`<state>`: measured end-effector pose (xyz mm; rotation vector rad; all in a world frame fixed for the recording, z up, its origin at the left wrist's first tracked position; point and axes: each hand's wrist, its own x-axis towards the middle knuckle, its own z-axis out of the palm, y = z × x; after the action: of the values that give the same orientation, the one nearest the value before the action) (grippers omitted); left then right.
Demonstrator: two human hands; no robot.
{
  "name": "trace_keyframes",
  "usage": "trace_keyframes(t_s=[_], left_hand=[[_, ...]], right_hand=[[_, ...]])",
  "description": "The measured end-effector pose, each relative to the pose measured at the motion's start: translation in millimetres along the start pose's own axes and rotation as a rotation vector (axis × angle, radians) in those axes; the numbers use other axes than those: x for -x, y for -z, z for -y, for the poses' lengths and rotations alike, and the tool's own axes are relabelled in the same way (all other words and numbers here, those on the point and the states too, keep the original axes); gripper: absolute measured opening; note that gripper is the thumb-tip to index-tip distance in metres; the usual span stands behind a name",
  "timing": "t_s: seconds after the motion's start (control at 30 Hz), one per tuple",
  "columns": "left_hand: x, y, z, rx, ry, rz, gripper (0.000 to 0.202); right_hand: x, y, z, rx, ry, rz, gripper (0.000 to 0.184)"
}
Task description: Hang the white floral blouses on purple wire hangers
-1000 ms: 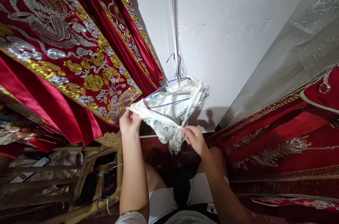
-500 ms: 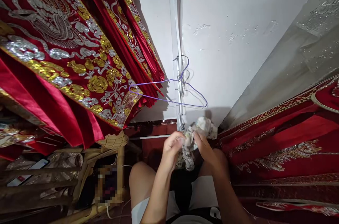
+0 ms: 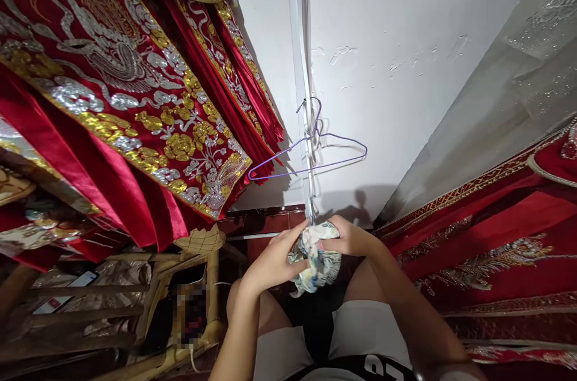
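Note:
A small white cloth with a green and blue floral print (image 3: pixel 317 259) is bunched into a wad between both my hands, low in the middle of the view. My left hand (image 3: pixel 273 261) presses its fingers against the wad's left side. My right hand (image 3: pixel 349 238) wraps over the top and right side. Just above them a bare purple wire hanger (image 3: pixel 311 155) hangs from a hook on a white wall strip, with nothing on it.
Red garments with gold and silver embroidery (image 3: pixel 135 104) hang at the left; more red embroidered cloth (image 3: pixel 487 249) lies at the right under clear plastic (image 3: pixel 518 68). A bamboo chair (image 3: pixel 198 285) stands at lower left. White wall (image 3: pixel 396 38) ahead. My knees in white shorts (image 3: pixel 360 327) are below.
The floral cloth came off the purple hanger and was gathered into a wad between both hands. The hanger now swings bare on its hook.

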<state>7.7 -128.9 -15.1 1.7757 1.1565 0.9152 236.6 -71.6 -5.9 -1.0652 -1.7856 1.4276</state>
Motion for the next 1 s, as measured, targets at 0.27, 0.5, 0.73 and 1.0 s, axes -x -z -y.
trace_keyframes(t_s=[0.27, 0.5, 0.73, 1.0], left_hand=[[-8, -2.2, 15, 0.196, 0.149, 0.066, 0.042], [16, 36.7, 39, -0.175, 0.212, -0.104, 0.054], [14, 47.7, 12, -0.238, 0.099, -0.090, 0.020], [-17, 83.7, 25, -0.887, 0.140, 0.125, 0.019]], right_hand=[[-28, 40, 36, 0.152, 0.196, 0.243, 0.007], [-51, 86, 16, 0.347, 0.226, -0.191, 0.030], [-110, 91, -5, 0.318, 0.322, -0.379, 0.039], [-95, 98, -28, 0.375, 0.131, -0.325, 0.019]])
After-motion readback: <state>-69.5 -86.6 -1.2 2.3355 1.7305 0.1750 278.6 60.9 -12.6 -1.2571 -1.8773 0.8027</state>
